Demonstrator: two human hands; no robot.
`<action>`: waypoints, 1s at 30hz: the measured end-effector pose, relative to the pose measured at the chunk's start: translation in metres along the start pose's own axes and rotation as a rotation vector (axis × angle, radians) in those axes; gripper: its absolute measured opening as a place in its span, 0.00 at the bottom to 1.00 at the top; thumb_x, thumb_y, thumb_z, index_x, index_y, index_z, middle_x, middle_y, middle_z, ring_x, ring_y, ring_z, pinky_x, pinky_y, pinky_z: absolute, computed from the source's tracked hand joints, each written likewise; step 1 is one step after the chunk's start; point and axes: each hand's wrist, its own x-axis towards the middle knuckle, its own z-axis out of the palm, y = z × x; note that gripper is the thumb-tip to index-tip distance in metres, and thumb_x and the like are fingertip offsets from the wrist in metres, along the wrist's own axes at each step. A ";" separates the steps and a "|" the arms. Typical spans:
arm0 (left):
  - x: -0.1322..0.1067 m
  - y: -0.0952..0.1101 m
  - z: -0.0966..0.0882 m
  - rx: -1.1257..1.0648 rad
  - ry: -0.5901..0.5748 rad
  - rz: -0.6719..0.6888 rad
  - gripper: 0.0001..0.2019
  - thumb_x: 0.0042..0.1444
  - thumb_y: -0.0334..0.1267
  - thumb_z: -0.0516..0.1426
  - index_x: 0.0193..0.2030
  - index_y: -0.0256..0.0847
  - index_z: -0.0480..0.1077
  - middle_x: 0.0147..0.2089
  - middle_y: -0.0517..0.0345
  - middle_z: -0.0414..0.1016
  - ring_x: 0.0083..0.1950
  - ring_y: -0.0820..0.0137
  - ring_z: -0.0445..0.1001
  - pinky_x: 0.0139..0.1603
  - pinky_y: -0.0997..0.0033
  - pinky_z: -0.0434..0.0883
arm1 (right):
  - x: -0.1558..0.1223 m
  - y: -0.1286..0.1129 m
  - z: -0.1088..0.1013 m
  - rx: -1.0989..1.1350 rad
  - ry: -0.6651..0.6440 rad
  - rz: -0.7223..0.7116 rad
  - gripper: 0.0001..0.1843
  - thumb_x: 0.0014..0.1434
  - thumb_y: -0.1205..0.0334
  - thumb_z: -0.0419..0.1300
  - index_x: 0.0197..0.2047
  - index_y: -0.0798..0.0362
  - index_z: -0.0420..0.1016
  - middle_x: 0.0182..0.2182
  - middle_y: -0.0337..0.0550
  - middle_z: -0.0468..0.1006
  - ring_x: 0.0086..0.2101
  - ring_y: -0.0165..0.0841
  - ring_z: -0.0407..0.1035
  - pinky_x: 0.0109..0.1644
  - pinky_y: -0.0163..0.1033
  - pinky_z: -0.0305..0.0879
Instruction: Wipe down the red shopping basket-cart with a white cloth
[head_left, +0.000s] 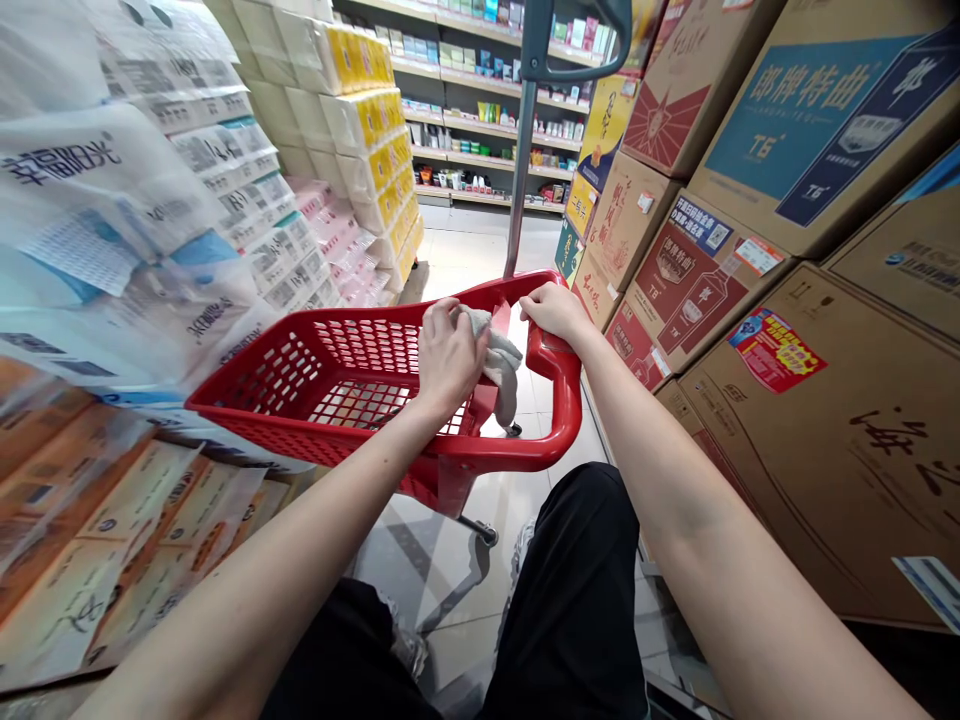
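Note:
A red plastic shopping cart (360, 425) with perforated walls stands in front of me, and no goods show in its basket. My left hand (450, 355) is closed on a light grey cloth (504, 365) at the handle end of the basket. Part of the cloth hangs down inside the loop of the handle. My right hand (555, 308) is wrapped around the far right corner of the red handle (566, 400); its fingertips are partly hidden.
Stacked cardboard cartons (750, 300) line the right side closely. On the left are wrapped paper packs (135, 190) and yellow-white packs (367, 120). A metal pole (521, 170) with a dark grip rises beyond the cart. Stocked shelves (480, 80) stand at the back.

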 end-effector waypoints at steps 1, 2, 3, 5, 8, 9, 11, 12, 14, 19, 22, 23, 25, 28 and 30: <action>0.001 -0.002 -0.002 -0.082 0.049 0.002 0.17 0.66 0.48 0.48 0.50 0.38 0.66 0.62 0.40 0.61 0.66 0.53 0.58 0.66 0.51 0.59 | 0.000 0.000 0.000 -0.001 0.004 -0.002 0.19 0.61 0.56 0.51 0.28 0.49 0.81 0.29 0.39 0.82 0.33 0.33 0.72 0.38 0.36 0.58; 0.001 -0.005 -0.004 -0.161 0.091 -0.005 0.17 0.67 0.49 0.47 0.50 0.38 0.65 0.61 0.41 0.62 0.66 0.55 0.59 0.67 0.52 0.58 | 0.000 0.000 0.000 -0.003 0.006 -0.003 0.19 0.61 0.56 0.51 0.28 0.49 0.81 0.29 0.39 0.81 0.33 0.33 0.72 0.38 0.37 0.58; 0.002 -0.007 -0.006 -0.233 0.127 -0.023 0.17 0.67 0.49 0.46 0.51 0.39 0.64 0.58 0.42 0.64 0.65 0.57 0.61 0.66 0.53 0.59 | 0.000 0.001 0.000 -0.003 0.006 -0.001 0.19 0.61 0.56 0.51 0.28 0.49 0.81 0.29 0.39 0.81 0.33 0.33 0.72 0.38 0.37 0.58; 0.005 -0.011 -0.009 -0.332 0.200 -0.092 0.17 0.68 0.51 0.43 0.51 0.40 0.62 0.52 0.45 0.66 0.61 0.59 0.65 0.64 0.55 0.63 | 0.001 0.001 0.000 -0.001 0.002 0.007 0.19 0.61 0.56 0.51 0.28 0.49 0.81 0.29 0.40 0.81 0.33 0.33 0.72 0.38 0.36 0.59; 0.008 -0.014 -0.010 -0.317 0.246 -0.189 0.15 0.69 0.49 0.43 0.50 0.41 0.60 0.51 0.46 0.66 0.58 0.59 0.68 0.62 0.54 0.65 | 0.001 0.000 0.001 -0.004 -0.008 0.017 0.20 0.62 0.55 0.50 0.29 0.50 0.81 0.30 0.41 0.82 0.34 0.34 0.73 0.40 0.36 0.60; 0.008 -0.013 -0.009 -0.261 0.180 -0.195 0.14 0.69 0.48 0.44 0.50 0.41 0.59 0.53 0.44 0.65 0.59 0.58 0.67 0.62 0.54 0.64 | 0.001 0.000 0.001 -0.006 -0.011 0.019 0.20 0.62 0.55 0.50 0.30 0.50 0.81 0.30 0.41 0.82 0.34 0.34 0.73 0.41 0.37 0.61; 0.006 -0.007 -0.005 -0.133 -0.069 -0.162 0.12 0.67 0.45 0.47 0.49 0.39 0.60 0.56 0.42 0.63 0.58 0.58 0.68 0.60 0.55 0.66 | 0.002 0.000 0.001 -0.011 -0.015 0.024 0.19 0.62 0.56 0.50 0.30 0.49 0.82 0.31 0.41 0.82 0.34 0.34 0.73 0.41 0.37 0.61; 0.004 -0.002 -0.003 -0.061 -0.247 -0.129 0.11 0.66 0.43 0.49 0.48 0.39 0.61 0.57 0.41 0.63 0.57 0.58 0.69 0.58 0.57 0.68 | 0.002 0.000 0.001 -0.014 -0.015 0.025 0.19 0.62 0.56 0.50 0.30 0.49 0.82 0.31 0.41 0.82 0.35 0.34 0.73 0.41 0.37 0.62; -0.001 0.010 0.000 -0.039 -0.433 -0.080 0.11 0.64 0.44 0.51 0.46 0.39 0.63 0.52 0.45 0.67 0.48 0.61 0.74 0.49 0.62 0.72 | 0.002 0.001 0.001 -0.020 -0.017 0.024 0.19 0.61 0.56 0.50 0.30 0.49 0.82 0.31 0.40 0.82 0.35 0.34 0.73 0.41 0.37 0.62; -0.005 0.032 -0.006 0.214 -0.693 -0.092 0.16 0.67 0.41 0.43 0.55 0.34 0.59 0.53 0.38 0.69 0.48 0.56 0.77 0.44 0.60 0.72 | 0.002 0.002 0.002 -0.036 -0.010 0.025 0.18 0.61 0.57 0.50 0.30 0.48 0.82 0.33 0.40 0.82 0.36 0.34 0.73 0.43 0.37 0.62; -0.002 0.032 -0.018 0.241 -0.727 -0.046 0.13 0.66 0.38 0.43 0.54 0.37 0.58 0.49 0.40 0.73 0.48 0.54 0.77 0.42 0.60 0.71 | 0.002 0.002 0.001 -0.039 -0.020 0.036 0.19 0.61 0.57 0.51 0.31 0.48 0.82 0.32 0.40 0.82 0.35 0.34 0.73 0.43 0.36 0.62; -0.002 0.031 -0.023 0.241 -0.736 -0.006 0.13 0.66 0.37 0.44 0.54 0.38 0.58 0.49 0.41 0.73 0.48 0.54 0.77 0.41 0.60 0.71 | 0.002 0.001 0.001 -0.041 -0.024 0.037 0.19 0.61 0.57 0.51 0.31 0.48 0.82 0.32 0.40 0.82 0.35 0.34 0.73 0.43 0.36 0.62; -0.003 0.030 -0.032 0.244 -0.761 0.075 0.12 0.64 0.35 0.45 0.54 0.39 0.58 0.48 0.42 0.75 0.46 0.55 0.77 0.40 0.61 0.70 | 0.001 0.001 0.000 -0.046 -0.025 0.040 0.19 0.62 0.57 0.51 0.31 0.48 0.82 0.32 0.40 0.82 0.36 0.34 0.73 0.43 0.36 0.62; -0.010 0.035 -0.044 0.262 -0.834 0.103 0.12 0.64 0.33 0.45 0.53 0.39 0.58 0.45 0.43 0.77 0.44 0.56 0.78 0.38 0.62 0.70 | 0.001 0.001 -0.001 -0.050 -0.025 0.054 0.18 0.61 0.57 0.51 0.31 0.48 0.83 0.34 0.40 0.83 0.38 0.34 0.74 0.44 0.36 0.62; -0.015 0.039 -0.049 0.262 -0.864 0.080 0.11 0.65 0.35 0.45 0.52 0.39 0.58 0.44 0.43 0.77 0.43 0.57 0.78 0.38 0.63 0.70 | 0.000 0.001 -0.001 -0.047 -0.031 0.056 0.18 0.61 0.58 0.52 0.31 0.48 0.83 0.34 0.40 0.83 0.38 0.34 0.74 0.44 0.36 0.62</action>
